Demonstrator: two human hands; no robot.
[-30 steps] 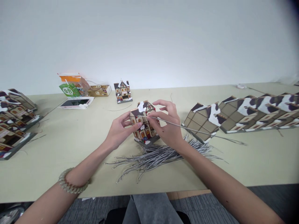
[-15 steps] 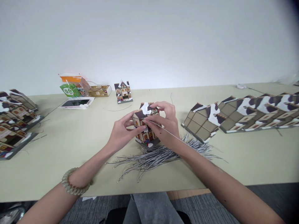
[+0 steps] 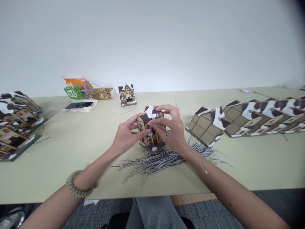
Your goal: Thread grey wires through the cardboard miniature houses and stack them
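A: Entry, head view. Where is the paper house (image 3: 150, 127)?

B: Centre of the table (image 3: 71, 140), held between both hands just above the pile of grey strings (image 3: 162, 159). Its base sits close over the far edge of that pile; contact cannot be told.

A: Left hand (image 3: 126, 136)?

B: Closed on the house's left wall, thumb on the front face, fingers curled behind. A beaded bracelet (image 3: 77, 187) sits on that wrist.

A: Right hand (image 3: 171, 125)?

B: Fingers wrapped over the house's roof and right side, holding it. One grey string (image 3: 181, 144) runs from the fingertips at the house's front, down and to the right across the right forearm, its free end near the table's near edge.

A: Whether the string is threaded into the house?

B: Cannot tell; the fingers cover that spot.

A: Surroundings, right side?

B: A row of flattened houses (image 3: 250, 117), leaning one on the next, stretches from just right of the hands out to the right edge.

A: Left side?

B: A stack of folded houses (image 3: 16, 124) at the left edge, well apart from the hands.

A: Far side?

B: One finished small house (image 3: 127, 93) upright near the wall. Left of it a small brown box (image 3: 103, 93), an orange-and-green packet (image 3: 75, 87) and a phone (image 3: 79, 105) lying flat.
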